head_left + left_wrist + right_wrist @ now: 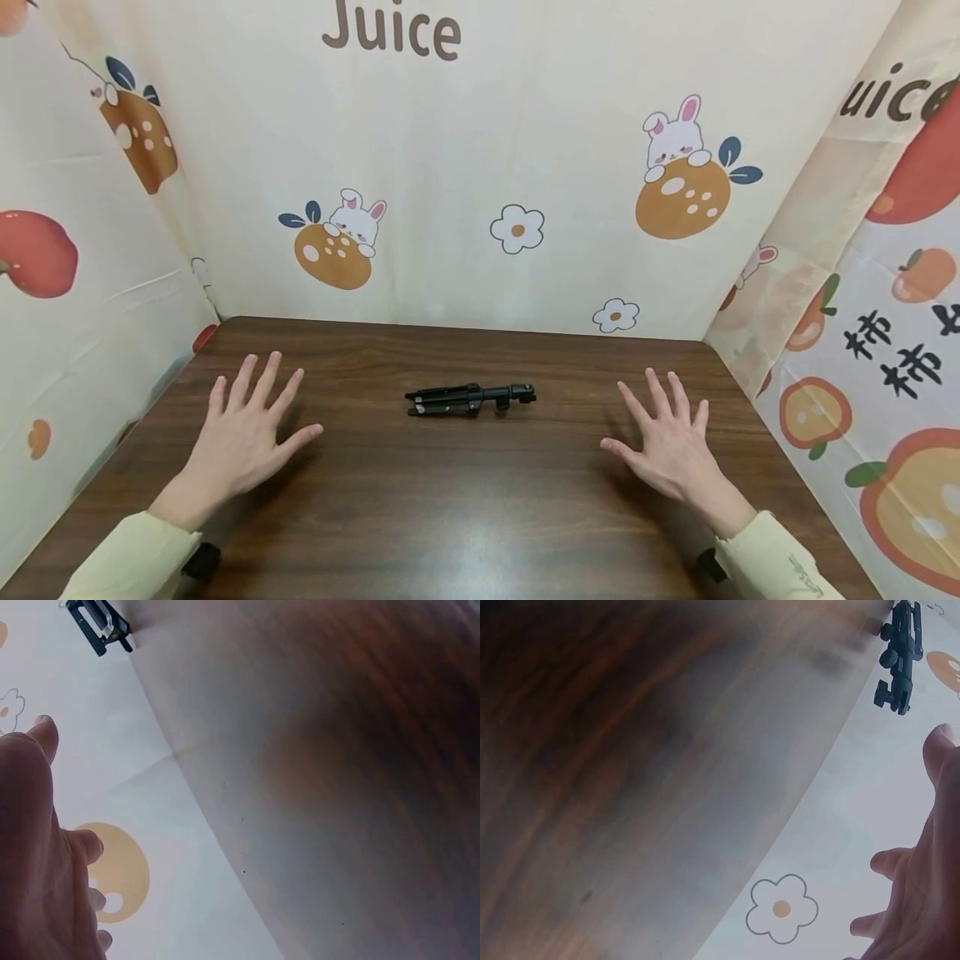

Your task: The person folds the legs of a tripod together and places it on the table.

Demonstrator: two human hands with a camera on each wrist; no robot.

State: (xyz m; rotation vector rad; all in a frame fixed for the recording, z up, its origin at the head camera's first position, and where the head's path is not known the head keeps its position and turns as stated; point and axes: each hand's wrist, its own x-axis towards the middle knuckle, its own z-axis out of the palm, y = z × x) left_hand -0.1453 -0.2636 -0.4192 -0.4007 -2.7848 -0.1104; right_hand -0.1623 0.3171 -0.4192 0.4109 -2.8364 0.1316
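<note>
A small black folded tripod [471, 399] lies sideways near the middle of the brown table, its legs toward the left and its head toward the right. To its left my left hand [243, 433] is spread with straight fingers, apart from the tripod and holding nothing. My right hand [670, 446] is spread the same way on the other side, also holding nothing. The left wrist view catches the leg ends of the tripod [101, 626] at its top edge. In the right wrist view the tripod's head end [901, 667] shows at the top right.
The dark wood table [450, 492] reaches back to a printed curtain [450, 167] with rabbits, fruit and flowers. Similar fabric hangs along the left side [90, 350] and the right side [825, 467]. Black bands [201, 561] show at the sleeve cuffs.
</note>
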